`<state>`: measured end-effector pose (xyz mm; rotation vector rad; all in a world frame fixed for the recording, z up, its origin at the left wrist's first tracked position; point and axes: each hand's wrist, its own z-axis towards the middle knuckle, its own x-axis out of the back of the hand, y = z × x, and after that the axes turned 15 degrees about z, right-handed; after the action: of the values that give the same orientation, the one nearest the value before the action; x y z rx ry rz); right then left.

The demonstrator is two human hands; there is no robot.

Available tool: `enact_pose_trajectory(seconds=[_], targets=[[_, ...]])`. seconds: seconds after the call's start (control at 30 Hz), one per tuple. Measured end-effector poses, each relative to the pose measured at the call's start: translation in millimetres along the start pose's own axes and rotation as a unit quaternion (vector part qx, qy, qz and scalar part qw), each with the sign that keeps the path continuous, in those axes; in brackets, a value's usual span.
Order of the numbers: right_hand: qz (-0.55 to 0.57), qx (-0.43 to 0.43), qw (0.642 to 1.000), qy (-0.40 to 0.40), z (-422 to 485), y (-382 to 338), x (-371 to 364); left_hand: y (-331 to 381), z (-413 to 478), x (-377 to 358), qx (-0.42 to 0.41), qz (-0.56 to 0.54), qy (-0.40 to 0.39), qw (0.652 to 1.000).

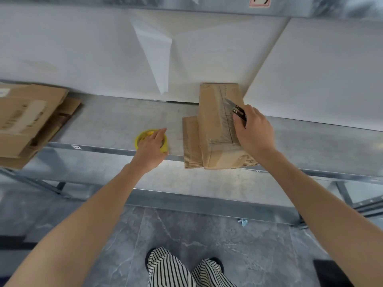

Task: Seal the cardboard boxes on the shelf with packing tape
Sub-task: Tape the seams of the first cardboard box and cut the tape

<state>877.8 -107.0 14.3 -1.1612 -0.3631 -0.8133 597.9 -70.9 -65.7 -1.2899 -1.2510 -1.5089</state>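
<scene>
Cardboard box (pixel 217 125), brown and with its top flaps closed, lies on a corrugated sheet (pixel 191 141) at the front edge of the metal shelf (pixel 116 121), directly under the right hand (pixel 255 131). That hand grips small black snips (pixel 236 109), blades pointing away over the box top, with its heel against the box's right edge. Yellow tape roll (pixel 143 135) sits on the shelf to the left of the box, apart from it, beneath the left hand (pixel 151 150). The fingers lie over the roll; whether they curl round it cannot be told. Nothing stands between roll and box.

Well left of the left hand, flattened cartons (pixel 27 121) overhang the shelf front. White panels (pixel 310 69) lean behind the box, beyond both hands. Below the arms are grey floor tiles (pixel 207 235), a blue scrap (pixel 243 222) and striped trousers (pixel 172 270).
</scene>
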Motion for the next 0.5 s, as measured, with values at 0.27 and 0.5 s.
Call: enact_pose_trajectory(seconds=[0.27, 0.5], targets=[[0.002, 0.002, 1.0, 0.006, -2, -1, 2, -32, -17, -1, 0.051, 0.1, 0.042, 0.993], [0.001, -0.013, 1.0, -0.014, 0, -3, 6, -9, -6, 8, 0.062, 0.055, 0.094, 0.992]])
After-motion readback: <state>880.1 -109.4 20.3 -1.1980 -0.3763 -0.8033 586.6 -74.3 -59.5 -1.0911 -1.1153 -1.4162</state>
